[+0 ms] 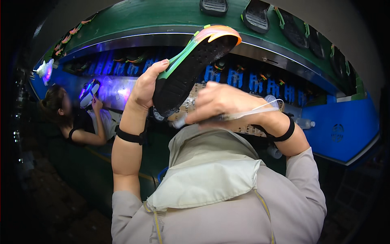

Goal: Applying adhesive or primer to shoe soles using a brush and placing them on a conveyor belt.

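My left hand grips a shoe sole by its edge, the thumb on its green side. The sole is held up at a slant, its black, small-holed face showing, with a green side and an orange end at the top. Close to the sole's lower end, my right hand is curled and blurred by motion. A slim, pale, translucent handle runs from under its fingers toward the wrist. The working end of this tool is too smeared to make out.
A green conveyor belt with several black soles curves across the far side. Below its metal edge stands a row of blue racks. A blue panel and a plastic bottle are at right. Another person handles a sole at left.
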`<state>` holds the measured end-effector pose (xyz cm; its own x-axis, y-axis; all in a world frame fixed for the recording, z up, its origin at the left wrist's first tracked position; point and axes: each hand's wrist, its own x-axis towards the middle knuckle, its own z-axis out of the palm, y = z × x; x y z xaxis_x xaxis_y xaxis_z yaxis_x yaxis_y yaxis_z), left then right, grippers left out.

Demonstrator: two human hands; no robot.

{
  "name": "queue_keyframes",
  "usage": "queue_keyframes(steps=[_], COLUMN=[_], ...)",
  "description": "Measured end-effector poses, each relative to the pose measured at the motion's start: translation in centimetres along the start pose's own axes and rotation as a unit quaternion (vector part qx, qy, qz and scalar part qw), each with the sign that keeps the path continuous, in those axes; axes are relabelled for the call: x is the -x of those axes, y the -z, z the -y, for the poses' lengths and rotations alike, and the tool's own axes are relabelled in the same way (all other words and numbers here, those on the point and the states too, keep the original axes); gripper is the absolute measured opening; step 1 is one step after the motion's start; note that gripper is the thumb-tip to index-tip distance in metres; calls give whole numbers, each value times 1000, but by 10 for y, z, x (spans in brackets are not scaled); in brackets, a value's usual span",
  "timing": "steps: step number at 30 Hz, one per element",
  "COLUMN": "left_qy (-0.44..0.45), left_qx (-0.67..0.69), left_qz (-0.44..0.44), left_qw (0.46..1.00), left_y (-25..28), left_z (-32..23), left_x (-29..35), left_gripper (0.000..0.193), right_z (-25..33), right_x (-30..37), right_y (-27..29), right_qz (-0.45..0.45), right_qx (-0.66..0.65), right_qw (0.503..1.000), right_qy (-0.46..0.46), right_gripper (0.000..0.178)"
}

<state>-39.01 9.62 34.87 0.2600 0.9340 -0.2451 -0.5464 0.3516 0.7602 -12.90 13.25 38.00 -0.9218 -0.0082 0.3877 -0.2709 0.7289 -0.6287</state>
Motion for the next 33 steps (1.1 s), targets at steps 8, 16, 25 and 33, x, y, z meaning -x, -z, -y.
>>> queue_keyframes(steps=[8,16,25,33], left_qy=[35,-63,-136,-141], left_qx=[-14,-66,-256,-282], left_qz=[-2,-39,-31,-36], left_qw=[999,995,956,948], left_y=[4,27,9,-5], left_z=[-4,35,56,68], left_x=[-2,19,49,58], left_gripper=[44,55,74,68], right_z=[-9,3,-3,-21], right_x=[2,23,41,37], right_y=[0,0,3,-20], right_qz=[-53,-86,-513,-501], right_qx=[17,-57,43,-226], right_qw=[998,994,850,816], right_qy=[5,-43,-111,-177], right_gripper=[43,30,41,60])
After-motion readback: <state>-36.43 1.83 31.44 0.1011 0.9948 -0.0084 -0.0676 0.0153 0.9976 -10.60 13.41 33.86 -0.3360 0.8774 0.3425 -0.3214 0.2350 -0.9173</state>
